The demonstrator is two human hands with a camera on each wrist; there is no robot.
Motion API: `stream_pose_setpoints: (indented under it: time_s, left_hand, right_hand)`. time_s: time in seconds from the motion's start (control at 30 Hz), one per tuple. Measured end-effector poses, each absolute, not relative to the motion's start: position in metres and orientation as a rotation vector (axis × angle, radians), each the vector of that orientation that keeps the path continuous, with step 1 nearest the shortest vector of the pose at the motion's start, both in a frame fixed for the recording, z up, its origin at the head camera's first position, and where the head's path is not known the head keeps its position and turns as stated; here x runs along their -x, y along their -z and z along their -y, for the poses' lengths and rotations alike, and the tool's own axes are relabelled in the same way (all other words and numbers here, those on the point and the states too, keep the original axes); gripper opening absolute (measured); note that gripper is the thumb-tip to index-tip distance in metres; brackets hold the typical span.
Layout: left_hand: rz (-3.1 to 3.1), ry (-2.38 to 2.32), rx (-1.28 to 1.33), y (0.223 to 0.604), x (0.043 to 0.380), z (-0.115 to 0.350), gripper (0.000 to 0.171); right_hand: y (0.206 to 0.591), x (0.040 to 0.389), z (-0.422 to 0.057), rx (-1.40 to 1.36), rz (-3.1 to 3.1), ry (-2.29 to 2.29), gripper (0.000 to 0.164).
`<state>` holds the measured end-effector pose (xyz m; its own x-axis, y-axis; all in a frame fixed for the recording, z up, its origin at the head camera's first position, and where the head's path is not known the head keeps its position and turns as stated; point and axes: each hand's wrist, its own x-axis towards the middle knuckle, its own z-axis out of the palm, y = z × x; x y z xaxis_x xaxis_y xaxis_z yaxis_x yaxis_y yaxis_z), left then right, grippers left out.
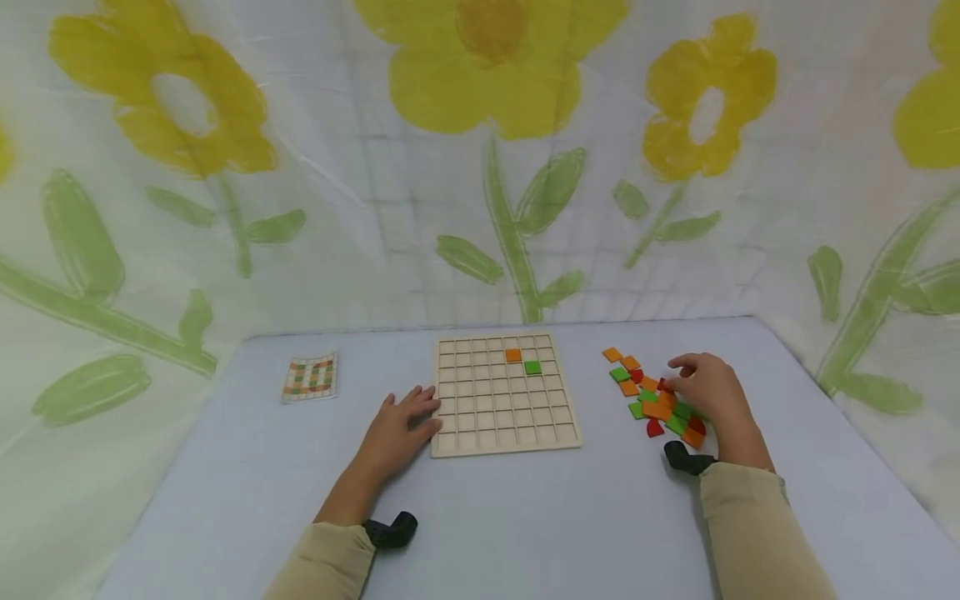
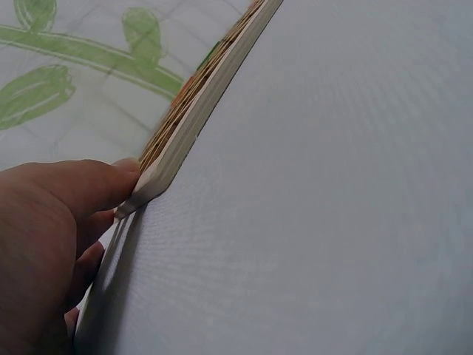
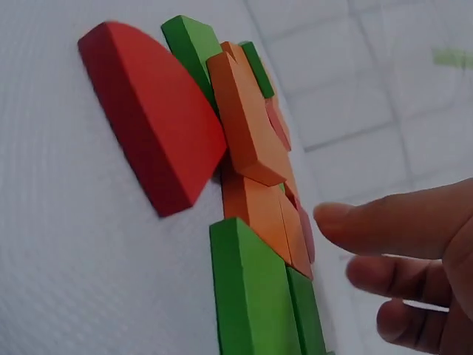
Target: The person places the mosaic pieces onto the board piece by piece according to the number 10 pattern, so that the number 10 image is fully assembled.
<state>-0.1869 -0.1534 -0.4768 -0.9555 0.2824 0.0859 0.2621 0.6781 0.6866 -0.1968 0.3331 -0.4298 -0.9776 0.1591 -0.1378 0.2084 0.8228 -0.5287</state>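
Note:
My left hand (image 1: pixel 399 432) rests at the left edge of a pale wooden grid board (image 1: pixel 498 402). In the left wrist view its thumb touches the board's corner, fingers along the side. An orange square tile (image 1: pixel 513 355) and a green square tile (image 1: pixel 532 367) sit in separate cells towards the board's far side. My right hand (image 1: pixel 711 390) is over the far right part of a loose pile of orange and green tiles (image 1: pixel 657 409) and red rounded pieces (image 3: pixel 151 122). Its fingertips are close to a red piece (image 1: pixel 665 385). The right wrist view shows its thumb and fingers apart, holding nothing visible.
A small card with a coloured grid pattern (image 1: pixel 310 377) lies at the back left of the white table (image 1: pixel 525 525). Behind the table hangs a pale curtain (image 1: pixel 337 233) with yellow flowers. Some tiles in the pile overlap.

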Motion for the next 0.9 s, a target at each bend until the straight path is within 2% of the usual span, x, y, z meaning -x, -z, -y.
stream_pose_setpoints:
  time_s: [0.1, 0.2, 0.6, 0.9]
  left_hand:
    - [-2.857, -1.166, -0.453, 0.477, 0.1865, 0.1558, 0.042]
    - [-2.863, -1.174, -0.455, 0.4774, 0.1859, 0.157, 0.042]
    - [-2.842, -1.211, -0.463, 0.4801, 0.1863, 0.153, 0.04]
    - [-2.858, -1.202, -0.451, 0.479, 0.1865, 0.1538, 0.04]
  right_hand:
    - [0.4297, 0.2014, -0.333, -0.288, -2.847, 0.8, 0.052]
    - [0.4309, 0.2035, -0.3331, -0.304, -2.8, 0.766, 0.057]
    - [0.432, 0.1974, -0.3286, -0.294, -2.804, 0.847, 0.034]
    - [0.4329, 0.1985, -0.3277, -0.297, -2.796, 0.889, 0.036]
